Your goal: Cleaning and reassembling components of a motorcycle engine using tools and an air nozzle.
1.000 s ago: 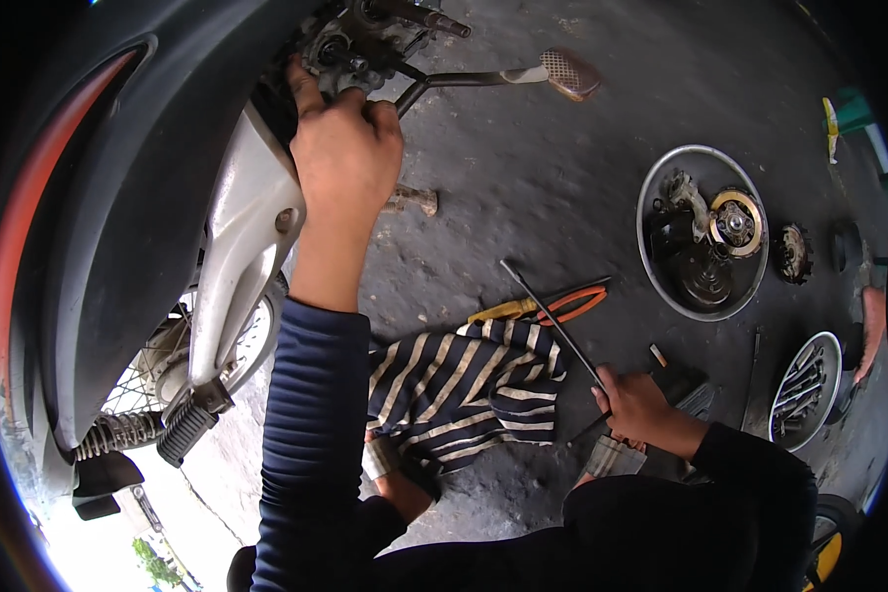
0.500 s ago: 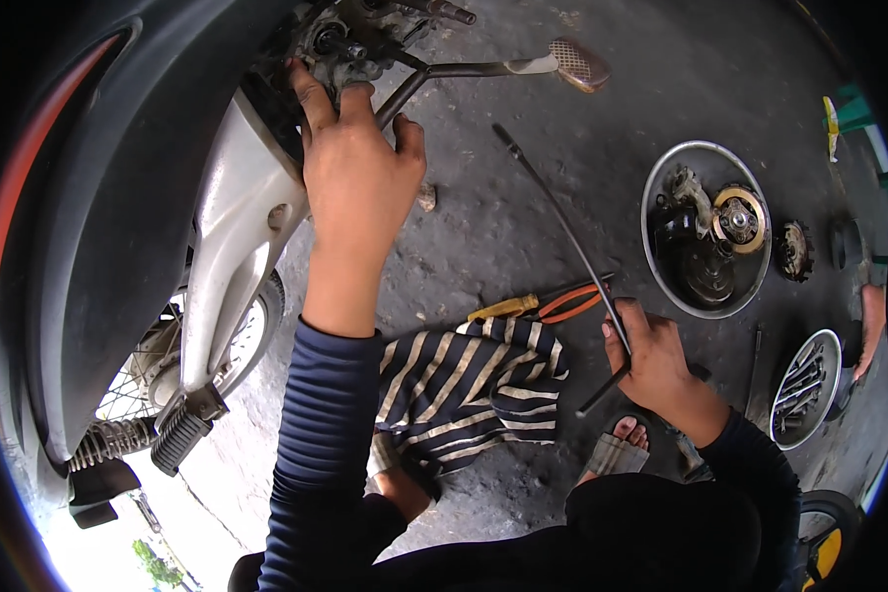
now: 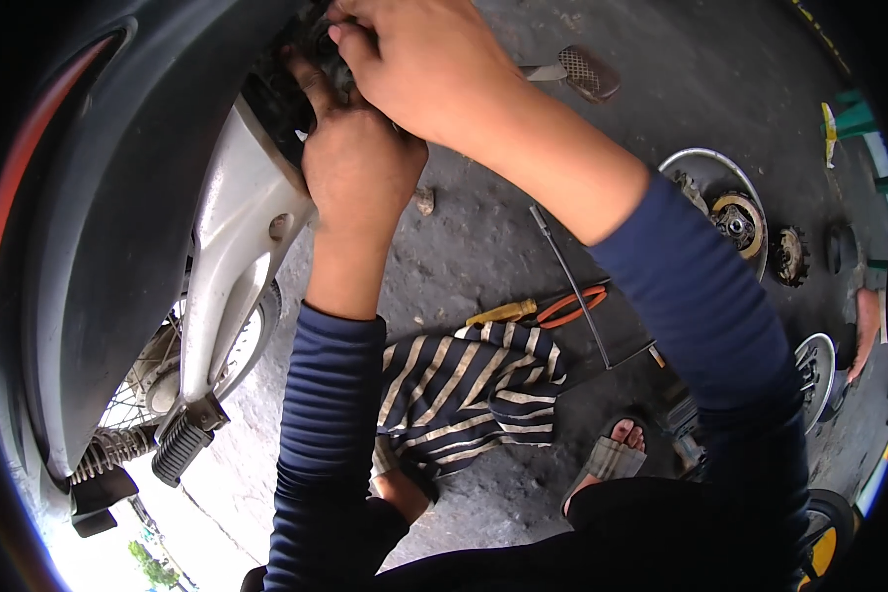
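In the head view, my left hand (image 3: 360,163) reaches into the dark engine assembly (image 3: 296,99) at the top of the motorcycle, index finger extended against it. My right hand (image 3: 414,64) overlaps it from above, fingers closed at the engine; what they hold is hidden. A pedal with a worn metal pad (image 3: 587,74) sticks out behind my right wrist. The motorcycle's black bodywork (image 3: 118,227) and silver frame piece (image 3: 227,237) fill the left side. A long metal rod (image 3: 572,276) lies on the ground beside orange-handled pliers (image 3: 553,318) and a yellow-handled tool (image 3: 503,312).
A striped cloth (image 3: 474,395) lies between my feet (image 3: 612,459). To the right are a round metal pan with parts (image 3: 686,156), a gear part (image 3: 792,252) and a smaller bowl (image 3: 821,360), partly behind my arm. The rear wheel (image 3: 247,345) is at lower left.
My right hand has let go of the metal rod, now lying on the ground, and moved up to the engine beside my left hand. My left hand has stayed at the engine.
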### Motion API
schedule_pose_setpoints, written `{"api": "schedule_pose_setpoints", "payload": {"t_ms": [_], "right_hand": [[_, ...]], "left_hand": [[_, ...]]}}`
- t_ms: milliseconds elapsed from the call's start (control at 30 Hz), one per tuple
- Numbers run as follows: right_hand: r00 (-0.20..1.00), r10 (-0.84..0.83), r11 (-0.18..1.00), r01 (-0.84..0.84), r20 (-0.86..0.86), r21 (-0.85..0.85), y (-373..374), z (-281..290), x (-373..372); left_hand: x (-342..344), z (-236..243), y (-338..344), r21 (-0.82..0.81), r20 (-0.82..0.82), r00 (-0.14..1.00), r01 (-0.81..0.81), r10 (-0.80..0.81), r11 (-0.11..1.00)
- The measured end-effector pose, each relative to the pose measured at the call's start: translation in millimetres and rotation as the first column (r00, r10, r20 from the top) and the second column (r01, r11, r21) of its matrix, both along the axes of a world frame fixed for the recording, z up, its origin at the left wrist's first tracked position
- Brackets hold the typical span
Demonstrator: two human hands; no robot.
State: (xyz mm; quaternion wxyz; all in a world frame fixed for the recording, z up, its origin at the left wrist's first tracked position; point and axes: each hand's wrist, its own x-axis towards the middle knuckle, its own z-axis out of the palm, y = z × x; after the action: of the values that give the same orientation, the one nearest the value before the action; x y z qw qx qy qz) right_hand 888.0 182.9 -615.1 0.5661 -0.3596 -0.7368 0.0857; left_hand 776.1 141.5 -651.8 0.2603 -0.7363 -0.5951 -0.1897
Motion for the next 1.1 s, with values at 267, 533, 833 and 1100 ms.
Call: {"api": "schedule_pose_setpoints", "payload": {"t_ms": [267,533,833,1100], "right_hand": [[0.756,0.076,0.81,-0.427,-0.651,-0.402,41,-17,-66],[0.58,0.005,0.74,-0.55,-0.814,-0.388,45,-21,-83],[0.114,-0.063,0.565,-0.815,-0.991,-0.13,46,-15,-80],[0.137,-0.128,0.631,-0.753,-0.982,-0.187,51,-10,-85]], "left_hand": [[-3,5,-9,-0.221,-0.063,0.991,-0.127,0.116,0.967],[-12,6,-5,-0.365,-0.074,0.991,-0.135,0.116,0.921],[-5,11,-7,-0.314,-0.11,0.988,-0.138,0.108,0.939],[-12,10,-3,-0.334,-0.123,0.988,-0.125,0.088,0.934]]}}
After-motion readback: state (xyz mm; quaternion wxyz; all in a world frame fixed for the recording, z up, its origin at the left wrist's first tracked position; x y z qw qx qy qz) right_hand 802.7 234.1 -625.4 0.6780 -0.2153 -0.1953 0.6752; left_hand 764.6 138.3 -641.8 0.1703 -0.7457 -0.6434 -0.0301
